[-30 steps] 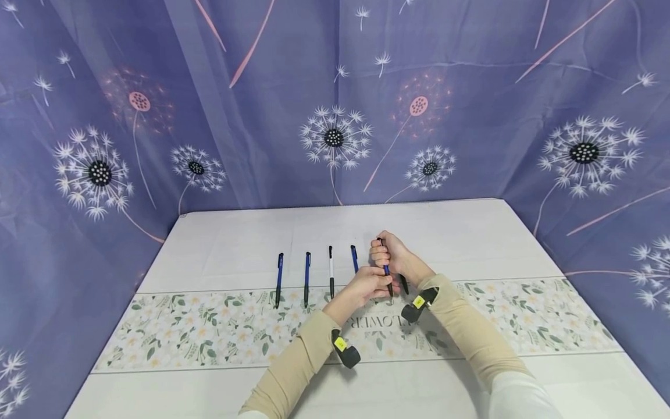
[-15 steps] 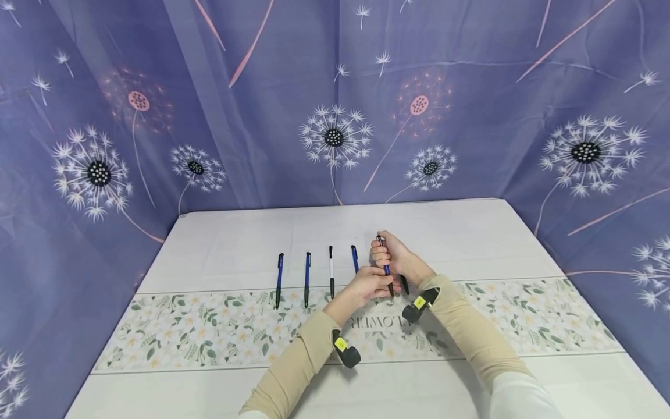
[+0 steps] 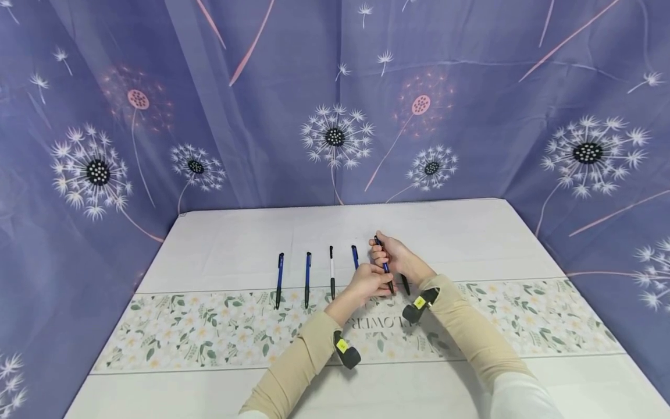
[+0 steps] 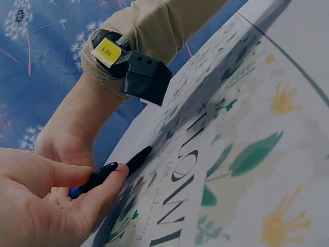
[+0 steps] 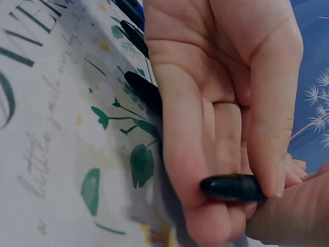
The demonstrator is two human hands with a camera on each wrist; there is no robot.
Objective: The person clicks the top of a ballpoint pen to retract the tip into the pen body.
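Observation:
In the head view, a blue pen [image 3: 385, 267] with a black lower end is held tilted between both hands, above the table. My right hand [image 3: 396, 256] grips its upper part, fingers curled round it and thumb near the top end. Lower down, my left hand [image 3: 367, 283] pinches the pen's black part between thumb and fingers. The left wrist view shows that black part [image 4: 100, 176] in the left fingers, with a little blue behind it. In the right wrist view, the pen's black tip [image 5: 231, 188] pokes out between the hands. A second pen [image 3: 405, 284] lies partly hidden beneath the right hand.
Left of the hands, a row of pens lies on the table: a blue pen [image 3: 280, 280], another blue pen [image 3: 307, 280], a white pen [image 3: 332, 271] and a blue pen [image 3: 355, 255] half covered by the left hand. A purple dandelion-print curtain [image 3: 262, 145] surrounds the table [image 3: 235, 238].
The held pen's upper end has tipped slightly to the left, and the right hand has shifted a little with it. The left hand keeps its pinch; the pens on the table stay put.

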